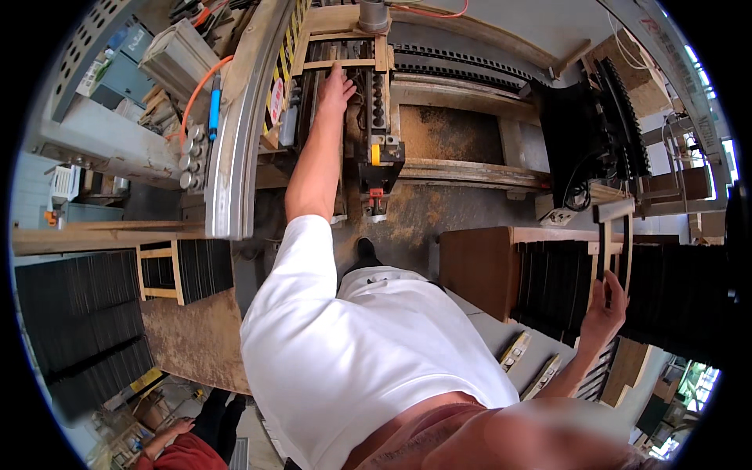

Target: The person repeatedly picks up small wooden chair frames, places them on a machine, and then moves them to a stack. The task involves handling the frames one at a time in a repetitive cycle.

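Observation:
My left hand (335, 90) reaches forward over the machine, its fingers stretched out. Its fingertips touch or rest just at the near bar of a pale wooden frame (356, 63) lying in the machine. Whether they press on that bar, I cannot tell. Out to the right, my right hand (605, 309) has its fingers round one side of a second wooden frame (614, 210), with two long rails and a crossbar at its far end. This frame stands over a row of dark stacked pieces (548, 278).
A black and yellow striped guard (286, 59) runs along the machine's left. Sawdust covers a bench (192, 333); more dark stacked frames (74, 313) stand at left. A brown wooden box (478, 262) is beside me. Another person in red (184, 454) works at lower left.

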The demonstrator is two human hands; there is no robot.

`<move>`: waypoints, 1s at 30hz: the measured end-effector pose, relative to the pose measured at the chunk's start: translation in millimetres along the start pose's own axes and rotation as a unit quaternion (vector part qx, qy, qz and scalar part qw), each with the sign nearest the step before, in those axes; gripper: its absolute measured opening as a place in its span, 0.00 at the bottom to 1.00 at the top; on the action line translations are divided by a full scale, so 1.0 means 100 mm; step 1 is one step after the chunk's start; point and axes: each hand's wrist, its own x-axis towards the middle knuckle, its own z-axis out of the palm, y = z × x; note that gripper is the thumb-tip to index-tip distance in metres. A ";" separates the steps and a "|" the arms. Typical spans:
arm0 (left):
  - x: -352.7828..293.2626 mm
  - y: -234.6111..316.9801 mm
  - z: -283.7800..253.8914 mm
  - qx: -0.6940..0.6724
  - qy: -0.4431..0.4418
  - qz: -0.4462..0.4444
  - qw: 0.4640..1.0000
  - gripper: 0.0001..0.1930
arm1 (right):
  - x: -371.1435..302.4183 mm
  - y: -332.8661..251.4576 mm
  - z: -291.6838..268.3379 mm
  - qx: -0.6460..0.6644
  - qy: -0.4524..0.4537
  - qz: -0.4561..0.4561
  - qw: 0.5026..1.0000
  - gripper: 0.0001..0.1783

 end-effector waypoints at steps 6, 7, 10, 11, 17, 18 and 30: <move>0.49 0.08 -0.09 -0.117 0.028 0.014 0.993 0.21 | 0.65 -1.05 0.83 0.120 -0.081 -0.196 0.970 0.14; 0.45 0.03 -0.10 -0.126 0.040 0.005 0.991 0.20 | 0.78 -1.21 1.04 0.119 -0.090 -0.249 0.957 0.14; -0.07 -0.16 -0.23 -0.140 0.026 -0.015 0.990 0.17 | 1.10 -1.65 1.82 0.157 -0.122 -0.355 0.913 0.12; -0.32 -0.26 -0.32 -0.144 -0.008 -0.010 0.989 0.17 | 1.19 -1.83 2.08 0.171 -0.123 -0.391 0.896 0.11; -2.12 -0.60 -0.79 -0.154 0.010 -0.025 0.988 0.14 | 1.45 -2.70 3.77 0.251 -0.166 -0.529 0.793 0.12; -2.37 -0.63 -0.88 -0.128 0.012 -0.025 0.991 0.15 | 1.45 -2.86 3.98 0.257 -0.170 -0.547 0.779 0.13; -4.05 -1.13 -1.16 -0.165 0.205 0.027 0.965 0.16 | 1.65 -3.68 5.10 0.210 -0.114 -0.612 0.754 0.15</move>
